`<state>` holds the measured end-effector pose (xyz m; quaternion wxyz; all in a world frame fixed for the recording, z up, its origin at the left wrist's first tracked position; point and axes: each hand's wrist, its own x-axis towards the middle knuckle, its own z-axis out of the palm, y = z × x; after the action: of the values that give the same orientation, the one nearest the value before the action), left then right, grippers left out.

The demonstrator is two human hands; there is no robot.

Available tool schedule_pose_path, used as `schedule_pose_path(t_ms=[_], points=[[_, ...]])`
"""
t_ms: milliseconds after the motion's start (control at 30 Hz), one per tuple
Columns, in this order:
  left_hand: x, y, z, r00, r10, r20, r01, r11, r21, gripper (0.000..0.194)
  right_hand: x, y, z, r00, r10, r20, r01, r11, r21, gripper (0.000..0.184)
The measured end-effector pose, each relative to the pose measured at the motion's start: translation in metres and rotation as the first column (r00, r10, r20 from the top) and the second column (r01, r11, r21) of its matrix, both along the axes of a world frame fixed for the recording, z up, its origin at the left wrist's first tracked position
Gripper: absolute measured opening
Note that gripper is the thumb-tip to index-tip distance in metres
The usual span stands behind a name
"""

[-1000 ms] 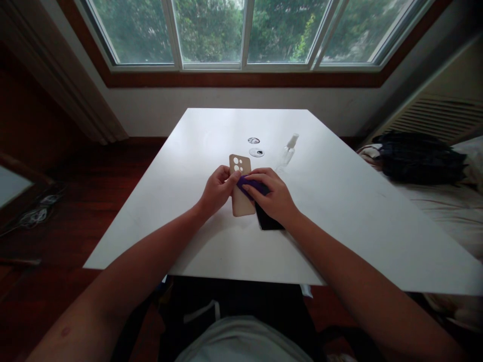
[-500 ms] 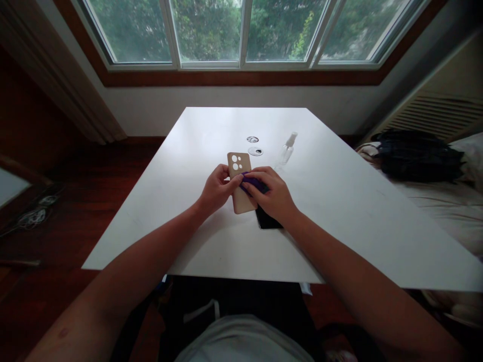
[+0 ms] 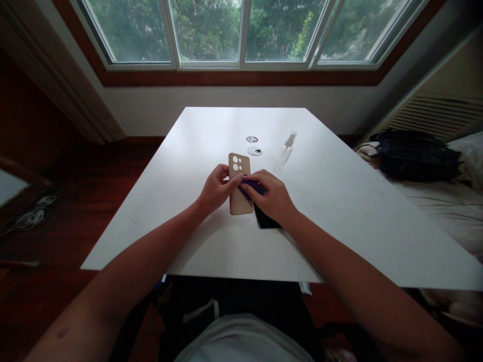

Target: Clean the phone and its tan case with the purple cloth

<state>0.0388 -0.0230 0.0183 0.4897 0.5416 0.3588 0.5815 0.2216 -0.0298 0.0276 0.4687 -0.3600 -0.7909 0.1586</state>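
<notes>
My left hand [image 3: 219,187] grips a beige phone case [image 3: 240,203] by its left side, with the thumb across its face. The camera cutouts of the case point away from me, and it is held above the table. In my right hand [image 3: 272,193] is a dark purple cloth [image 3: 255,185], bunched up and pressed against the case's right side. Some of the cloth is hidden under the fingers. Below my right hand a black phone [image 3: 267,220] lies on the table, partly covered by the hand.
A clear spray bottle [image 3: 286,152] lies on the white table [image 3: 339,221], right of two small round items [image 3: 252,139], one behind the other. Beyond the table is a window [image 3: 211,30]. A dark bag [image 3: 415,156] rests on the bed at the right.
The phone case has turned slightly more upright in my left hand. My right hand and the cloth have shifted a little down along the case, and less of the cloth shows.
</notes>
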Motion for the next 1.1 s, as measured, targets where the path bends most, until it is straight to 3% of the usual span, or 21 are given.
schedule_pose_path(t_ms=[233, 400, 467, 667, 767, 933, 1100], points=[[0.0, 0.001, -0.002, 0.999, 0.041, -0.02, -0.042, 0.999, -0.022, 0.033, 0.002, -0.004, 0.002, 0.997, 0.029, 0.075, -0.029, 1.0, -0.006, 0.015], [-0.001, 0.003, -0.001, 0.983, 0.166, -0.074, -0.166, 0.986, 0.007, 0.029, 0.002, -0.006, 0.0, 0.977, 0.141, 0.163, -0.141, 0.99, -0.011, 0.015], [-0.002, 0.004, -0.001, 0.98, 0.179, -0.085, -0.179, 0.984, 0.006, 0.028, 0.001, -0.005, -0.001, 0.979, 0.113, 0.168, -0.115, 0.993, 0.001, 0.016], [0.001, 0.002, 0.0, 0.999, 0.048, 0.006, -0.047, 0.995, -0.085, 0.029, 0.005, 0.004, -0.004, 0.98, -0.187, 0.066, 0.187, 0.982, 0.004, 0.019], [0.003, -0.002, 0.001, 0.999, -0.038, 0.011, 0.039, 0.993, -0.11, 0.033, 0.008, 0.007, -0.005, 0.967, -0.249, 0.043, 0.25, 0.968, 0.003, 0.019], [0.004, -0.006, 0.004, 0.998, -0.059, -0.033, 0.055, 0.993, -0.109, 0.04, 0.006, 0.003, -0.002, 0.986, -0.161, 0.045, 0.161, 0.987, 0.012, 0.017], [0.001, -0.003, 0.0, 0.998, -0.059, -0.034, 0.054, 0.99, -0.127, 0.034, 0.003, 0.0, 0.002, 0.995, -0.081, 0.054, 0.079, 0.996, 0.031, 0.017]])
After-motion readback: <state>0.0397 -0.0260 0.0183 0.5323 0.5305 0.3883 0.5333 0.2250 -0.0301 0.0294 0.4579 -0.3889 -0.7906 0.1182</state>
